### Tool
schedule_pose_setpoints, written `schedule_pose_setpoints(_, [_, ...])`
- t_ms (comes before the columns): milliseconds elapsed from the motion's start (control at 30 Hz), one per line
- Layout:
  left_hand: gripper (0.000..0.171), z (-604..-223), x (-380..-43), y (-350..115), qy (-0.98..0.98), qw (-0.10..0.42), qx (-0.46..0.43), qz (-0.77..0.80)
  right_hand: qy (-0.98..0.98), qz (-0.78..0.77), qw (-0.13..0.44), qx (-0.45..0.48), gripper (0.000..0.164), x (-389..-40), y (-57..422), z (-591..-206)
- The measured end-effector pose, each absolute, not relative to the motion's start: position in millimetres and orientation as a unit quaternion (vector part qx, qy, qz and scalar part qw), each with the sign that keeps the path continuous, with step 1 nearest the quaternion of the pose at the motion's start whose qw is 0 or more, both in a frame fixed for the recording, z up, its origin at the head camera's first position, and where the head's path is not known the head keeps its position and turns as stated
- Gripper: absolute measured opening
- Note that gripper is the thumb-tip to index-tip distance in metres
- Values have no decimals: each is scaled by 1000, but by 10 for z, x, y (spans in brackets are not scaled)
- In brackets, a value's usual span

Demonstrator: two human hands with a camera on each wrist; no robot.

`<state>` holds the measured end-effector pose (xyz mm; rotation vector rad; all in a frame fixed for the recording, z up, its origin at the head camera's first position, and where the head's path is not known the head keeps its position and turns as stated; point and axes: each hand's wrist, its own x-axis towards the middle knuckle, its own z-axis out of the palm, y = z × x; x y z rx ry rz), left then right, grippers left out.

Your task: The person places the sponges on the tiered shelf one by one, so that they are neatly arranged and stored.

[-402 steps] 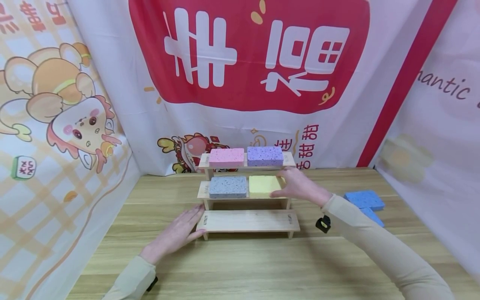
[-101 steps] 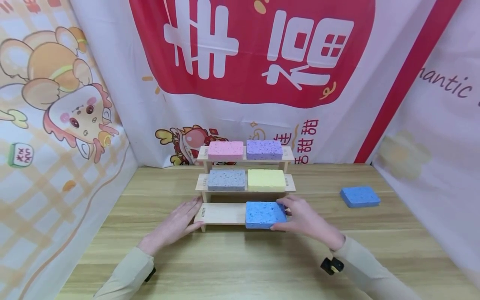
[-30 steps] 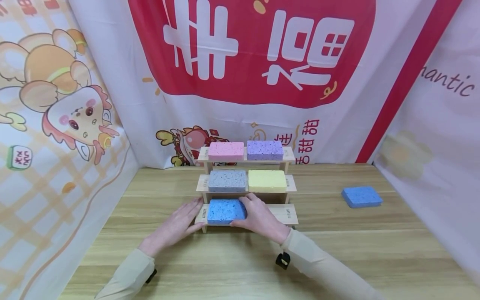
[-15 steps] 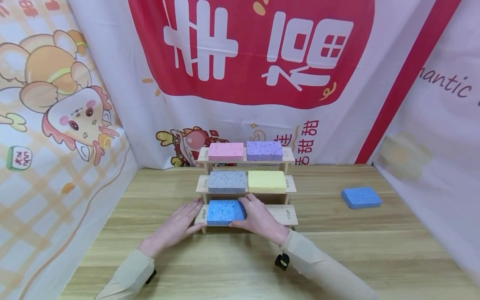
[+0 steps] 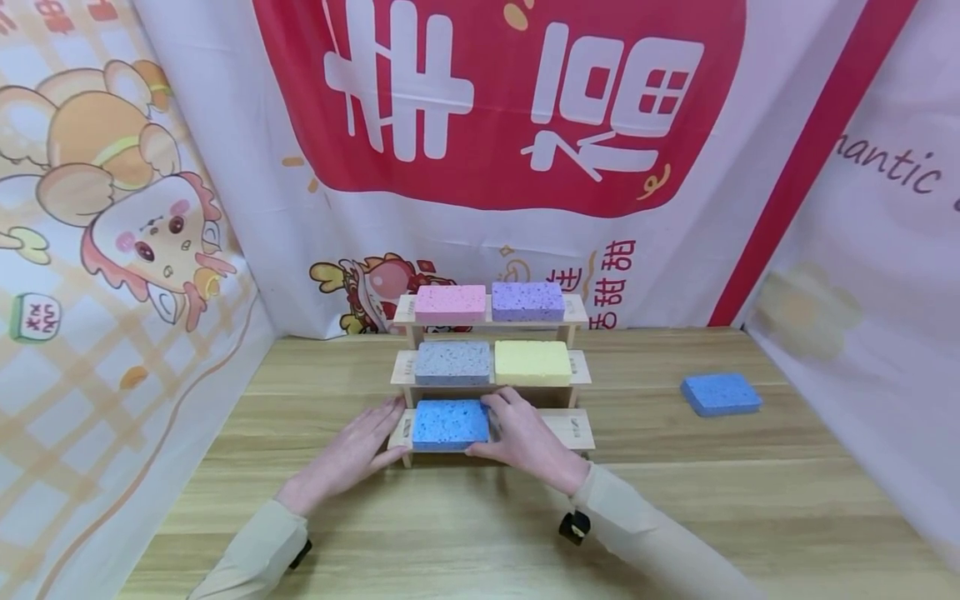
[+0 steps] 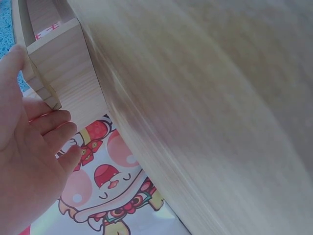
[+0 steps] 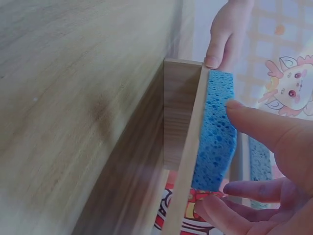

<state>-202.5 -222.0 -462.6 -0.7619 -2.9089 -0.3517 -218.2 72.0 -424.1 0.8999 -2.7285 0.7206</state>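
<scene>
A three-tier wooden rack (image 5: pixel 572 427) stands on the table. On the left of its bottom shelf lies a bright blue sponge (image 5: pixel 450 423). My right hand (image 5: pixel 528 442) is at that sponge's right end, fingers spread and loosened, a narrow gap showing. In the right wrist view, the thumb (image 7: pixel 239 111) overlaps the sponge's edge. My left hand (image 5: pixel 345 454) rests against the rack's left end; the left wrist view shows its thumb (image 6: pixel 12 61) at the shelf edge. The middle shelf holds a grey-blue sponge (image 5: pixel 452 361) and a yellow sponge (image 5: pixel 532 361).
Pink (image 5: pixel 451 302) and purple (image 5: pixel 528 300) sponges sit on the top shelf. Another blue sponge (image 5: pixel 721 394) lies on the table (image 5: pixel 675 483) at the right. Printed cloth (image 5: pixel 495 125) hangs behind and at both sides.
The bright blue sponge went from the bottom shelf's right to its left. My right hand has since loosened and shifted slightly right. Earlier, the yellow sponge was placed; one blue sponge left the table.
</scene>
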Motion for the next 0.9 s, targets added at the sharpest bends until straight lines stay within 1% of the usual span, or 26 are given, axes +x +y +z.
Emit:
schedule_pose_setpoints(100, [77, -4620, -2022, -2223, -959, 59, -251, -115, -914, 246, 101, 307, 71, -2148, 783, -4204])
schedule_pose_setpoints(267, [77, -4616, -2018, -2226, -960, 57, -249, -117, -914, 265, 100, 292, 64, -2080, 906, -4140])
schedule_pose_setpoints(467, [77, -4611, -2023, -2219, -961, 49, -246, -120, -921, 270, 107, 259, 62, -2022, 1094, -4099])
schedule_pose_setpoints(733, [77, -4618, -2018, -2223, -960, 52, -247, -120, -915, 281, 139, 256, 56, -2013, 1421, -4074])
schedule_pose_setpoints(900, [77, -4625, -2012, -2223, -960, 54, -248, -119, -910, 285, 173, 247, 54, -2028, 1677, -4037])
